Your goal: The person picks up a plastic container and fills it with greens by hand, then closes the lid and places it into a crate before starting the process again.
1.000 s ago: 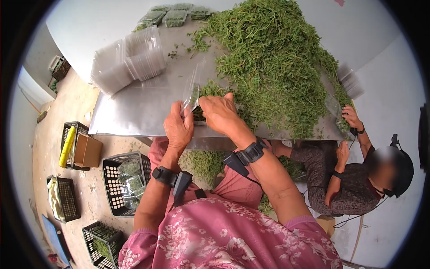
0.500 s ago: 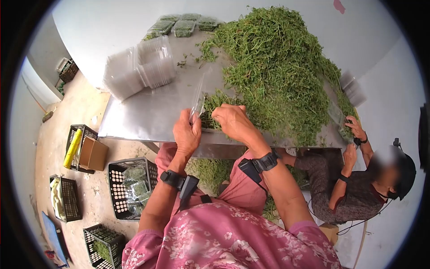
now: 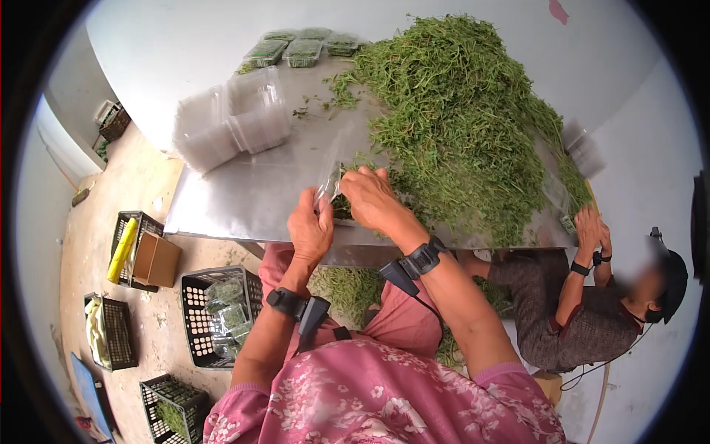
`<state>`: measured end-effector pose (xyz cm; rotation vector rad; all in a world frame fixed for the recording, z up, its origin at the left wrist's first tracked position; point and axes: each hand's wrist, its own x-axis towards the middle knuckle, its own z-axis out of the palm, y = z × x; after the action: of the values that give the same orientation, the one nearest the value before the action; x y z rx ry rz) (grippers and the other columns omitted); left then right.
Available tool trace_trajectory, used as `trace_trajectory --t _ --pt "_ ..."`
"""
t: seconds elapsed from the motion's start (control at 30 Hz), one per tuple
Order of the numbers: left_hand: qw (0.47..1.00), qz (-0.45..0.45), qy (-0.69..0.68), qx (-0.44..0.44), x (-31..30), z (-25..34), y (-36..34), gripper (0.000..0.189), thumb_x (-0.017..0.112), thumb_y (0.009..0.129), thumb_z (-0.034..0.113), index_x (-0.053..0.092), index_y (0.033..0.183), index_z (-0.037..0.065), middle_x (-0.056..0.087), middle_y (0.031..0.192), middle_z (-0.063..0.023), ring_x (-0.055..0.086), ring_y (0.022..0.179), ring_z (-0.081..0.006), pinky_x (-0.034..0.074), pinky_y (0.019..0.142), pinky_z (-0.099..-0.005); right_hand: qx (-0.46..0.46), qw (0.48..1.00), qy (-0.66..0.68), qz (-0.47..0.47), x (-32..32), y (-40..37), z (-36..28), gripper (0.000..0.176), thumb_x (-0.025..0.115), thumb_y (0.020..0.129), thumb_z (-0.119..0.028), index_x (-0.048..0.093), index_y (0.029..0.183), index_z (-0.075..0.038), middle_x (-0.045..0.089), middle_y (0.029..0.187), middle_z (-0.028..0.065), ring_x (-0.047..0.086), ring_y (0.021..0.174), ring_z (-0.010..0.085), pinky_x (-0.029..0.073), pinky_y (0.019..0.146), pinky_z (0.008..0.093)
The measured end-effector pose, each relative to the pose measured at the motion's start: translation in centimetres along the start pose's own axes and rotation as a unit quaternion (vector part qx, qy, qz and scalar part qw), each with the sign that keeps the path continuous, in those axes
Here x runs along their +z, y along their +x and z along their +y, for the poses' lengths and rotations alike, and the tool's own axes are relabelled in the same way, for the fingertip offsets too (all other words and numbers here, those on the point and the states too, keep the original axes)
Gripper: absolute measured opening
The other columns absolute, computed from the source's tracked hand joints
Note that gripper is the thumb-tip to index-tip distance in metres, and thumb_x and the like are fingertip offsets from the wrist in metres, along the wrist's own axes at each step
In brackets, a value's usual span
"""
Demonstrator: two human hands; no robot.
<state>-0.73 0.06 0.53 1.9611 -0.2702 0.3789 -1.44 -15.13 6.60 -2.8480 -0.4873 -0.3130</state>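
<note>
My left hand (image 3: 310, 226) grips the near left side of a clear plastic clamshell box (image 3: 330, 182) at the table's front edge. The box's lid stands raised, and dark green leafy stems (image 3: 342, 207) show inside. Over the box's right side, my right hand (image 3: 376, 198) has its fingers curled in at the greens; what they pinch is hidden beneath them. A large heap of leafy greens (image 3: 458, 126) rises just beyond and to the right of my right hand.
Stacked empty clamshells (image 3: 229, 118) stand on the metal table (image 3: 214, 203), with filled boxes (image 3: 303, 52) behind. Crates, including one holding packed boxes (image 3: 188, 311), sit on the floor at left. A co-worker (image 3: 592, 318) sits at right, hands at another clear box.
My right hand has shifted slightly left and up, closer to the raised lid. My left hand stays on the box. The co-worker's hands have come together at the table edge.
</note>
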Motion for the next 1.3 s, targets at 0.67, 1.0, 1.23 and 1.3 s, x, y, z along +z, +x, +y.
trace_trajectory --t 0.67,1.0,1.23,1.3 --pt "0.999 0.013 0.024 0.045 0.0 -0.4 0.0 0.019 0.057 0.09 0.019 0.056 0.102 0.004 0.064 0.075 -0.0212 0.062 0.07 -0.0439 0.048 0.063 -0.0487 0.215 0.964 0.015 0.152 -2.2 -3.5 13.9 0.023 0.069 0.086 -0.016 0.061 0.101 -0.001 0.061 0.096 0.0182 0.061 0.086 0.0369 0.049 0.077 0.0456" --pt "0.998 0.02 0.034 0.043 -0.1 -0.2 -0.1 0.019 0.057 0.09 0.018 0.057 0.104 0.004 0.064 0.076 -0.0206 0.062 0.07 -0.0429 0.049 0.063 -0.0475 0.342 0.938 0.017 0.051 -0.3 -3.8 20.8 0.031 0.074 0.085 -0.027 0.054 0.086 -0.003 0.055 0.077 0.0118 0.053 0.069 0.0262 0.044 0.064 0.0498" --pt "0.998 0.022 0.035 0.041 -0.1 -0.1 -0.1 0.02 0.056 0.089 0.017 0.057 0.105 0.004 0.064 0.077 -0.0209 0.063 0.07 -0.0427 0.049 0.064 -0.0472 0.389 0.919 0.058 0.008 -2.5 -2.2 18.7 0.021 0.071 0.085 -0.015 0.059 0.094 0.0 0.064 0.09 0.0154 0.064 0.083 0.0282 0.051 0.072 0.0438" --pt "0.999 0.015 0.033 0.036 -0.1 -0.1 -0.1 0.02 0.056 0.089 0.017 0.057 0.105 0.004 0.064 0.078 -0.0209 0.063 0.071 -0.0425 0.049 0.064 -0.0471 0.374 0.922 0.094 0.037 -3.1 -1.8 17.8 0.022 0.071 0.084 -0.014 0.059 0.095 0.001 0.065 0.092 0.0152 0.065 0.084 0.0278 0.051 0.073 0.0423"
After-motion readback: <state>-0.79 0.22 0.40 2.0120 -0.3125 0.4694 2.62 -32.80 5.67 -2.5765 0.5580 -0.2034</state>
